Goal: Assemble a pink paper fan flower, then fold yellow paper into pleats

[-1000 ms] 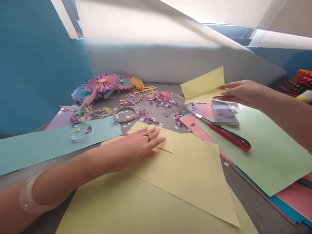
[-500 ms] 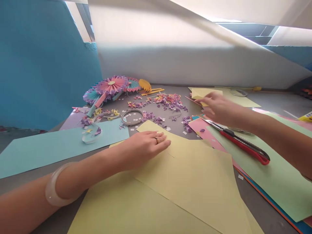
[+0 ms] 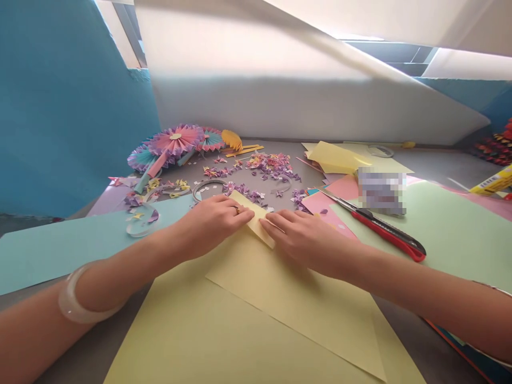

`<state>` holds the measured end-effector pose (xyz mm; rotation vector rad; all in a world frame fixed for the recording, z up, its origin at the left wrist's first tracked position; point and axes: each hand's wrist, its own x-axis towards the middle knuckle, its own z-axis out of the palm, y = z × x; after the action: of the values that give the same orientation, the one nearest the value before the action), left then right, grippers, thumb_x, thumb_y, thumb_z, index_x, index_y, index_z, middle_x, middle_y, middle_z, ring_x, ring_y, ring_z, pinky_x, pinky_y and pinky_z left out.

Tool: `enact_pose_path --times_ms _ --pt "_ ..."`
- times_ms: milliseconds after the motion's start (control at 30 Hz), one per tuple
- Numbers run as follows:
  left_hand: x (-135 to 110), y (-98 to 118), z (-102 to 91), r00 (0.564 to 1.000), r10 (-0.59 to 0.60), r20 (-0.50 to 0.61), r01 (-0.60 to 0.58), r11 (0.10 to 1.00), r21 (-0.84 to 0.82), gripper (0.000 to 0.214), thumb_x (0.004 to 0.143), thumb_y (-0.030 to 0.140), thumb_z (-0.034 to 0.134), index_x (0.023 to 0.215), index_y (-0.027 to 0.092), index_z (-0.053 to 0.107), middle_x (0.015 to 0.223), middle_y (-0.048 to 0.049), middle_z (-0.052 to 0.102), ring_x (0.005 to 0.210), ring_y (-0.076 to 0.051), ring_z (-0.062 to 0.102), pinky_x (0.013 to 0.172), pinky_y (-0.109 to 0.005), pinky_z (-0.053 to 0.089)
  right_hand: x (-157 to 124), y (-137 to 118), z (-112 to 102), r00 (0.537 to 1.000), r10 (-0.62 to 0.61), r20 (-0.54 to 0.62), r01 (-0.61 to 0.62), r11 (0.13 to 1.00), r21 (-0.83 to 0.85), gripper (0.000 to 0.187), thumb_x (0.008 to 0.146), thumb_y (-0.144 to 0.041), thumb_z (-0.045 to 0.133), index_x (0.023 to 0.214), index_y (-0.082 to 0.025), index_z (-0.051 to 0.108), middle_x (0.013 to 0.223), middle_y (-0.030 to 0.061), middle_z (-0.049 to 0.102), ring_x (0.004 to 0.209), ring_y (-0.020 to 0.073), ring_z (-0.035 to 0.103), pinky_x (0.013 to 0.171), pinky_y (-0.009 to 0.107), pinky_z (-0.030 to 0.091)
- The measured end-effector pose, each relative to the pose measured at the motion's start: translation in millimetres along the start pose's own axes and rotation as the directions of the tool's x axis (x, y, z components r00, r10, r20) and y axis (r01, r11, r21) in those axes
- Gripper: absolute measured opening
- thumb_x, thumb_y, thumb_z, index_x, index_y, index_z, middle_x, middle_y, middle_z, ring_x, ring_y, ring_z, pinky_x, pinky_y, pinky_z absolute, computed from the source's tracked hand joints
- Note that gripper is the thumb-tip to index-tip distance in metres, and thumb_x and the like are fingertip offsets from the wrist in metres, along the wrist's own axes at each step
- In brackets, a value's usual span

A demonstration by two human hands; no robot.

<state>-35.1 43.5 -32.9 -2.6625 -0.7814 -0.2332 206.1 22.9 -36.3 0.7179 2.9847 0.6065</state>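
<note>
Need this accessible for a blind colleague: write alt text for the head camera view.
Two bare hands, the left hand wearing a ring and the right hand, press down a narrow strip of pale yellow paper on larger yellow sheets. Beyond them lie pleated paper rosettes, scattered purple paper scraps and a red utility knife on a green sheet.

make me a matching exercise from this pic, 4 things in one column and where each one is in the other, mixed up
Things
1. Clear wide bangle
2. Thin gold ring
3. Red and black utility knife
4. Folded pale yellow paper strip

Places
A. Lying on the pale green paper sheet
B. Between the left hand and the right hand
C. Around the left forearm
D. On a finger of the left hand

Pairs: 1-C, 2-D, 3-A, 4-B
</note>
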Motion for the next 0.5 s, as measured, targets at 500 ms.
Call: enact_pose_path --times_ms 500 --pt "5.8 18.3 -18.6 0.89 -0.195 -0.413 0.183 0.981 -0.07 0.042 0.09 0.004 0.051 0.131 0.008 0.042 0.126 -0.021 0.058 0.12 -0.03 0.056 0.099 -0.047 0.049 -25.8 76.8 -32.3 0.816 0.524 -0.245 -0.507 0.852 0.131 0.046 0.096 -0.012 0.032 0.13 -0.024 0.06 0.13 0.0048 0.065 0.108 0.0177 0.064 0.079 0.03 0.048"
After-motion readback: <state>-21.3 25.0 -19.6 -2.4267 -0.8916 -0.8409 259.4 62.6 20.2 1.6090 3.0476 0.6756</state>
